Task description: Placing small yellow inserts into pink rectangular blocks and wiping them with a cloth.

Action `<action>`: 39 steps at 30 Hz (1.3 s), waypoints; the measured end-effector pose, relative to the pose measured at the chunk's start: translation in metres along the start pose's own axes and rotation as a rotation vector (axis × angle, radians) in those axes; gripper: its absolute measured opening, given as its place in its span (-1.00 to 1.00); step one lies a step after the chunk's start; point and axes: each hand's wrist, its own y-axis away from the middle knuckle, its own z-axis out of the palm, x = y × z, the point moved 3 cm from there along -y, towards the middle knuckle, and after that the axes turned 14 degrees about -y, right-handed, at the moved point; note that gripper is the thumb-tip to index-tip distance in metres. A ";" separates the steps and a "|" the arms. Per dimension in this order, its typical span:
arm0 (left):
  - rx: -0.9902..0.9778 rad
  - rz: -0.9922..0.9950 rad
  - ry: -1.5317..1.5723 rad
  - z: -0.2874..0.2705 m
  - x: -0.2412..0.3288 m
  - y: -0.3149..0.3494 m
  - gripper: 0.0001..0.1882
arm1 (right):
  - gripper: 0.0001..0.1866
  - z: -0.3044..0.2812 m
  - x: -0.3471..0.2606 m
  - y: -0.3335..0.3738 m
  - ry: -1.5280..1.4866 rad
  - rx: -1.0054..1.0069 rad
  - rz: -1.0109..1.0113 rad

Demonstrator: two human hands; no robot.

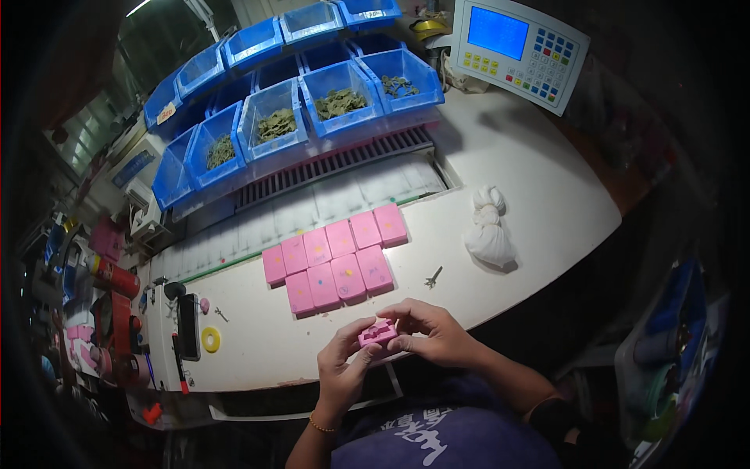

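Just over the table's near edge, I hold a small pink rubber mould (pixel 378 334) between both hands. Its upper face shows a hollow, shaped recess; the underside is hidden. My left hand (pixel 342 358) grips its left end with thumb and fingers. On the right end, my right hand (pixel 433 334) closes with its thumb in front and fingers behind. Beyond my hands, several closed pink blocks (pixel 321 284) lie side by side in two rows, some with small coloured marks on top. To their right rests a small metal piece (pixel 433 277).
A tied white cloth bag (pixel 490 241) sits at right. Blue bins (pixel 341 92) with greenish pieces stand at the back above a dark grille (pixel 336 166). A control panel (pixel 512 51) stands back right. A phone (pixel 187 326) and yellow tape roll (pixel 211 339) lie left.
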 end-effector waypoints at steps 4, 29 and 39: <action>0.031 0.025 -0.195 0.003 0.010 0.004 -0.68 | -0.74 -0.003 0.007 0.005 0.012 -0.001 -0.072; 0.451 -0.194 -1.068 -0.134 -0.018 0.018 -0.52 | -0.93 -0.097 -0.008 -0.003 1.118 0.210 -0.430; 0.801 0.076 -1.298 -0.187 -0.050 -0.203 -0.70 | -0.95 -0.099 0.004 0.019 0.651 0.553 -0.346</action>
